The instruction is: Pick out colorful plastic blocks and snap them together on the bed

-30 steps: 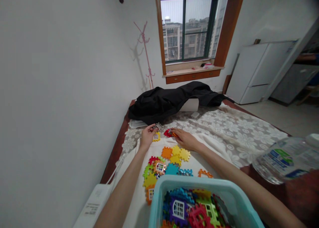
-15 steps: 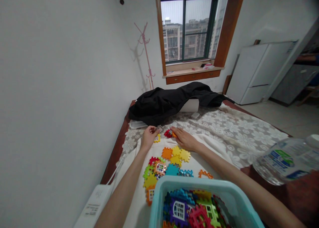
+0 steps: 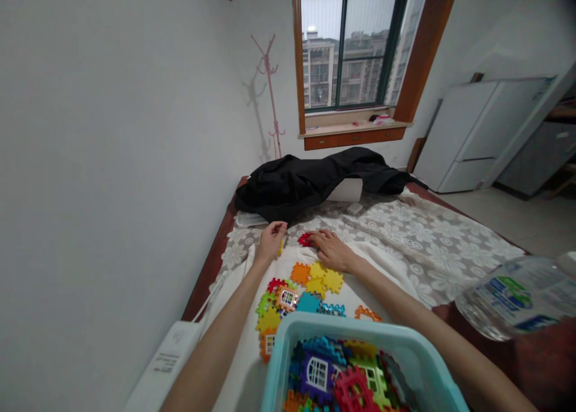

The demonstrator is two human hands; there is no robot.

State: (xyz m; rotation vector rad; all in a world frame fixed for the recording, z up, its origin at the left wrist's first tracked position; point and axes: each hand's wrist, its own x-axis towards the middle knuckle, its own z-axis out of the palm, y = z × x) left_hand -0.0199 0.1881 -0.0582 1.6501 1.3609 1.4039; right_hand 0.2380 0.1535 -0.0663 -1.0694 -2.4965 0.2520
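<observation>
My left hand (image 3: 270, 240) is over the far end of the white cloth, its thumb and fingers closed together. Whatever it may be pinching is hidden. Just beside it, a yellow interlocking tile (image 3: 281, 247) shows in part. To the right, my right hand (image 3: 332, 250) has its fingers curled onto a red interlocking tile (image 3: 305, 239), which lies at the cloth's far edge. Closer to me are an orange tile (image 3: 300, 273), several yellow tiles (image 3: 333, 280), a teal tile (image 3: 308, 302) and a tile with a white window (image 3: 287, 298).
A light blue bin (image 3: 275, 364) full of colourful tiles stands in front of me. On the right is a large clear plastic bottle (image 3: 508, 295). Black fabric (image 3: 288, 184) lies across the far end of the patterned tablecloth (image 3: 405, 238). A white box-like device (image 3: 164, 364) sits at lower left.
My left hand has turned, and the grey piece seen at its fingertips is now out of sight. My right fingers have gone from lying flat to curling on the red tile. The view shifted slightly.
</observation>
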